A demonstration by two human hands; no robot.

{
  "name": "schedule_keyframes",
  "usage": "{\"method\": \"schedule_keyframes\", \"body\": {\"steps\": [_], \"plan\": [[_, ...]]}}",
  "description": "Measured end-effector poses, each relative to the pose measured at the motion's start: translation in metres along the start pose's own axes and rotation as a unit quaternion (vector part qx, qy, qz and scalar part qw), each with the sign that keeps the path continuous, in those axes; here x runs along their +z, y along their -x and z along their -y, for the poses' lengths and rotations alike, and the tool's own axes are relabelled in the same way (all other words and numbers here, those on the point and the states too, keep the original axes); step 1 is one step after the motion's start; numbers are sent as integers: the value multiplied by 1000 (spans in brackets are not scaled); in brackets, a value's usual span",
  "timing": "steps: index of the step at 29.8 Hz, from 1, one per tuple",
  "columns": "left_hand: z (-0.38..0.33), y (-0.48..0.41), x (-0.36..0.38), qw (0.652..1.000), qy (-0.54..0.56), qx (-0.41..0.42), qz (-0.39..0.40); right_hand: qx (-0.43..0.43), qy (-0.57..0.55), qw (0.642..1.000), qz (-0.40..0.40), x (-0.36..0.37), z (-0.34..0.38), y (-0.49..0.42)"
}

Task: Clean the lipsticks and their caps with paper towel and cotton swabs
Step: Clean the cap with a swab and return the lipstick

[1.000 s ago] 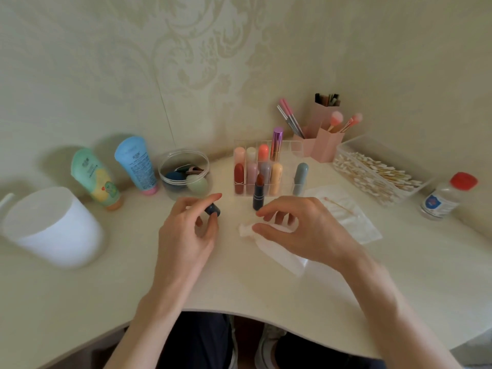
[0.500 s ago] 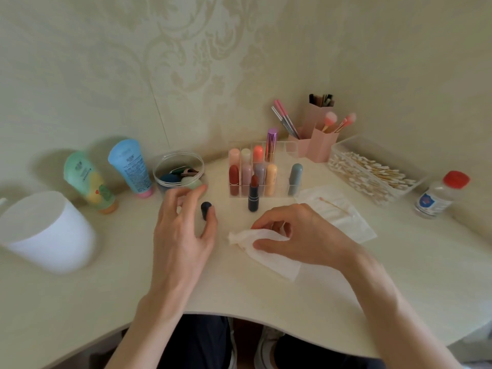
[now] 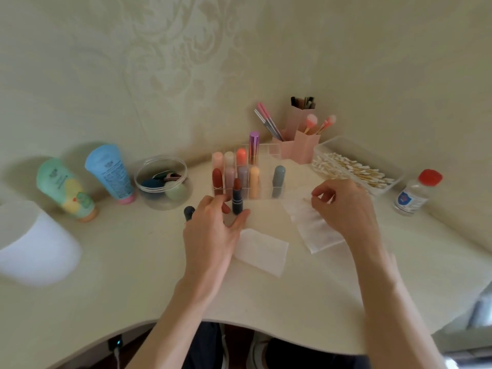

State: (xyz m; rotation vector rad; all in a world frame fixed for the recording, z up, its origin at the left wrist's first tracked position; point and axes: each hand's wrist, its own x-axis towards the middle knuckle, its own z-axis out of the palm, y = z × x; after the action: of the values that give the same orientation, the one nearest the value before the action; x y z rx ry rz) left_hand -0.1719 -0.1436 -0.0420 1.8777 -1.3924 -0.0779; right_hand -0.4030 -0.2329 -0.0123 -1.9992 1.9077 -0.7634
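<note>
Flanking uncapped lipstick [image 3: 236, 199], left hand [image 3: 213, 233]

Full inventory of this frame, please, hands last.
organiser: one, clear, holds nine lipsticks
open lipstick: one, dark tube, before organiser
cap: one, dark, left of open lipstick
paper towels: two, white, front centre
swab box: one, clear, right rear
bottle: one, clear, red cap, far right
brush holder: one, pink, rear
jar: one, clear, sponges inside
tubes: two, green and blue, left
white container: one, far left
left hand: open, beside open lipstick
right hand: over right towel, grip unclear
</note>
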Motion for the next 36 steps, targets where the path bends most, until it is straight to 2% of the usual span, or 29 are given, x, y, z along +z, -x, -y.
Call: {"method": "schedule_keyframes", "body": {"steps": [6,10,12,15,17,22,25,27,31,36], "plan": [[-2,-5,4,1000,-21,3,-2,37,8,999,5,-3,-1,2],[-10,-7,2,998,18,54,-27,41,1,999,31,-3,-3,1],[-15,-10,-1,996,56,70,-14,32,0,999,43,-2,-6,1],[-21,-14,-5,985,159,52,37,4,-4,999,52,-2,-7,0],[-23,-14,-11,971,224,32,78,-27,-72,996,55,-4,-2,0],[-13,-10,-29,907,372,-18,200,-128,-305,935,128,-7,28,12],[-2,-4,-33,875,425,-46,229,-199,-383,889,150,-3,42,21],[5,-1,-35,865,439,-40,240,-230,-402,872,160,-1,48,26],[12,4,-34,867,435,-30,242,-261,-357,884,150,8,58,34],[13,3,-32,872,429,-6,237,-253,-332,898,137,17,61,38]]}}
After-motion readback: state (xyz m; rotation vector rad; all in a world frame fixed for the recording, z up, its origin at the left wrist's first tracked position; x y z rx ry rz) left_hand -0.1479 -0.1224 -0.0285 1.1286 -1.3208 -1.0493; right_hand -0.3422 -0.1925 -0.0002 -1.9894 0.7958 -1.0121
